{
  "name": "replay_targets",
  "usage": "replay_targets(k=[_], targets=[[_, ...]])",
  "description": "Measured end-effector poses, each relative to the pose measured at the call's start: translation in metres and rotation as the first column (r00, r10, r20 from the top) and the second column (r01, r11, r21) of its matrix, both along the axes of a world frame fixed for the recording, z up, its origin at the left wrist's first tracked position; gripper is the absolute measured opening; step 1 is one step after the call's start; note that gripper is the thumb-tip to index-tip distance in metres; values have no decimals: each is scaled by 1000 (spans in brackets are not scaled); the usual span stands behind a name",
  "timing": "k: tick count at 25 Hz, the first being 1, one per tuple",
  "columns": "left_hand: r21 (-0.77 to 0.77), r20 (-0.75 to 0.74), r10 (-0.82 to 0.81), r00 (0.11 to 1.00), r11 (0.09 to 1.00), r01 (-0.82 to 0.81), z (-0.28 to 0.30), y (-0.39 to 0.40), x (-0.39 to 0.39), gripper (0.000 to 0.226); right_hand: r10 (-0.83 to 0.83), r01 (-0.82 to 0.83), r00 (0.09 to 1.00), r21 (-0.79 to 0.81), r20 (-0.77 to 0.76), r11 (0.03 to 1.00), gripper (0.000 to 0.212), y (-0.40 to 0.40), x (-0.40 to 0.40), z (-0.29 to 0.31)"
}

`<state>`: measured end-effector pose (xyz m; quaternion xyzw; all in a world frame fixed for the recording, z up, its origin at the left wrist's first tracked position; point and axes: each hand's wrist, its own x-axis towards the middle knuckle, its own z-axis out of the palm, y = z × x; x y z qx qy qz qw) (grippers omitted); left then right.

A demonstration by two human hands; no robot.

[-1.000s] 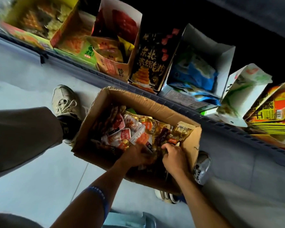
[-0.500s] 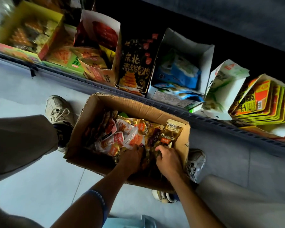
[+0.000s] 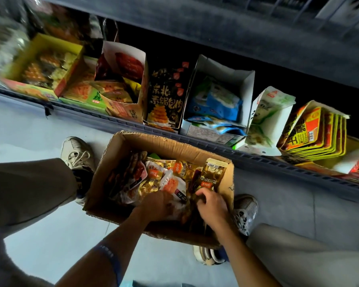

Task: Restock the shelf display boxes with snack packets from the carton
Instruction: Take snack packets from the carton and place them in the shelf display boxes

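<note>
A brown cardboard carton sits on the floor between my feet, full of gold, white and red snack packets. Both hands are down inside its near end. My left hand digs among white and gold packets with curled fingers. My right hand pinches the lower end of dark gold packets standing against the carton's right wall. On the low shelf behind stand display boxes: a yellow one, a red-and-white one, a black one and a white one with blue packets.
The dark shelf rail runs diagonally just behind the carton. Further right stand a green-white box and a stack of yellow-red packs. My shoes flank the carton on the grey floor. An upper shelf edge overhangs.
The view has tilted up slightly, so carton and shelf sit lower in frame. Both hands stay in the carton's near end, shifting among the packets.
</note>
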<state>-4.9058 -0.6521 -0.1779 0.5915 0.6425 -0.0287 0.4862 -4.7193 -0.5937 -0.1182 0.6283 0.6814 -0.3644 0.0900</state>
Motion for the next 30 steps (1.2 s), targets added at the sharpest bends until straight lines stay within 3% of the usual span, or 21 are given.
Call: replay_targets(k=[3,5,6,8,9,10,13,15,17,18,20,22,24,28,30], targets=[[16,250,233,940,969,-245,44,12,-38,41,-162,162,986,19,-32,987,25,9,-7,14],[-72,539,456,709,863,-500,77,14,-62,36,-261,260,959,-26,-113,965,19,12,-16,23],[-110,592,545,594,785,-610,93,13,-68,34,-372,359,900,-97,-228,928,15,12,-21,30],[-178,668,643,375,627,-759,120,10,-68,30,-651,490,606,-431,-457,758,25,10,-36,49],[-235,699,669,253,549,-802,131,8,-64,29,-716,438,473,-569,-513,696,39,8,-42,60],[-291,721,677,146,488,-823,140,6,-61,28,-731,346,398,-647,-554,679,52,4,-49,71],[-400,745,667,-14,429,-810,164,-1,-52,29,-577,145,459,-583,-676,799,57,-6,-66,105],[-407,757,652,-35,430,-806,180,0,-47,28,-433,138,553,-434,-712,890,49,-2,-69,131],[-389,775,630,-53,410,-825,202,7,-46,25,-397,217,566,-334,-723,917,39,11,-64,155],[-388,787,611,-84,384,-838,212,11,-48,23,-427,295,522,-314,-738,903,35,17,-58,170],[-406,810,563,-166,333,-851,233,18,-53,27,-530,394,294,-404,-796,825,33,29,-43,198],[-401,824,539,-175,336,-852,248,22,-53,37,-562,320,107,-507,-820,801,39,31,-35,223],[-388,831,544,-115,419,-821,260,22,-37,42,-515,289,135,-464,-846,838,41,26,-38,241],[-211,862,476,172,647,-733,290,25,1,53,-424,453,197,-301,-884,839,28,27,-42,267],[-160,858,433,276,736,-657,306,32,-2,60,-381,455,198,-259,-903,852,30,31,-33,278]])
